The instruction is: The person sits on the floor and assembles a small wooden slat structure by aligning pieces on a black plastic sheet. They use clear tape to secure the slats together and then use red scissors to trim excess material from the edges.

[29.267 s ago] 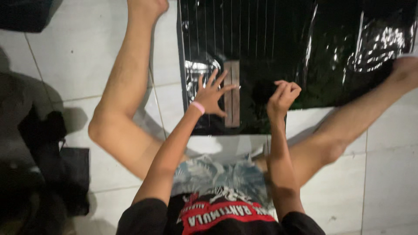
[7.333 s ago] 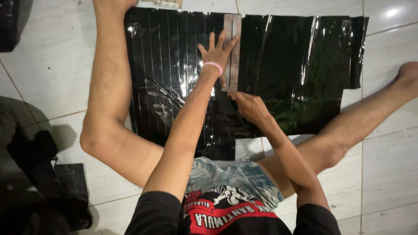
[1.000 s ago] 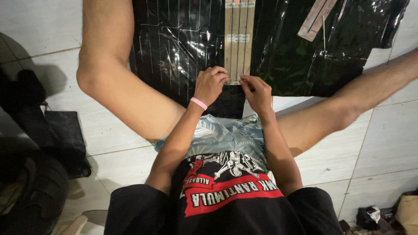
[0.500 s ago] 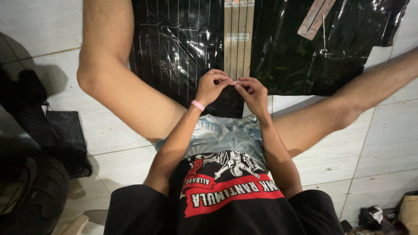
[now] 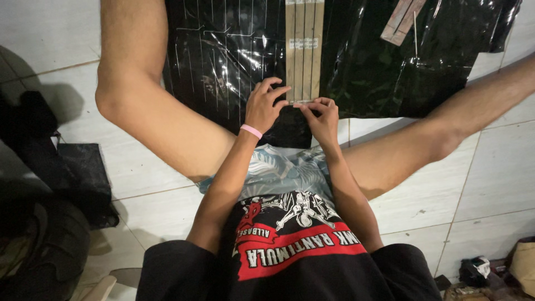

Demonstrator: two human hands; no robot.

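Left hand (image 5: pixel 266 106): laid at the near end of the strips (image 5: pixel 304 50), fingers curled, fingertips pinched on the end of one strip; a pink wristband (image 5: pixel 251 131) is worn at the wrist.

Right hand (image 5: pixel 321 118): set just beside the left, thumb and forefinger pinched on the same strip end. The two hands nearly touch.

Strips: four narrow tan lengths, laid side by side and touching, run straight away from the body along the middle of the sheet (image 5: pixel 223 50). Their near ends are met by the fingertips.

Sheet: black, glossy plastic, creased, ruled with thin pale lines on its left part; spread flat on the floor (image 5: pixel 490 178) between the outstretched bare legs.

Spare strips (image 5: pixel 402 21): two more tan pieces, laid aslant on the sheet's far right part, well apart from the hands.

Floor: pale tiles with dark joints. A dark bag (image 5: pixel 78 178) is seen at the left; small clutter at the lower right corner cannot be told.
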